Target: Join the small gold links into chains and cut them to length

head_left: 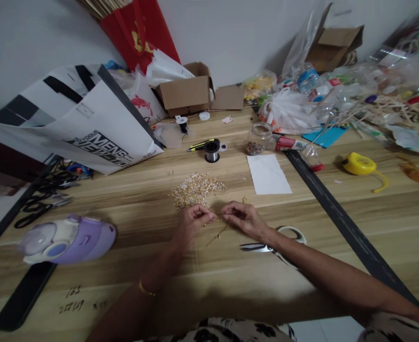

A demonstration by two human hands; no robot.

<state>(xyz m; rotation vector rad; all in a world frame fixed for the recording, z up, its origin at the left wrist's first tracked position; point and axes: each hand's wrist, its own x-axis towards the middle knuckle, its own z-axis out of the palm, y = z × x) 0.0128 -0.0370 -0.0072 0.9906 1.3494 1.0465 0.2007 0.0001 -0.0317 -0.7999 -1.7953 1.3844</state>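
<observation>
Nearest the lens, two bare forearms reaching up over the wooden tabletop, a gold bangle on the left wrist. Left hand and right hand close together at mid-tabletop, fingertips almost meeting. Each grip pinched shut on a fine gold beaded strand: the left thumb and fingers closed on one end, the right closed on the other, the loose length trailing down and toward the body between the two hands, resting on the wood. Just beyond the left hand, almost touching its knuckles, a heap of small gold and silver beads.

Directly beside the right wrist, partly hidden under the forearm, scissors with white handles, blades pointing left. Further back, a white sheet of paper, a spool of wire, a yellow-and-black utility knife and a glass jar with coloured beads inside. Well to the left, a purple-and-white container; behind it a large white shopping bag lying on its side. To the right, a yellow tape measure. At the back wall, an open cardboard box.
</observation>
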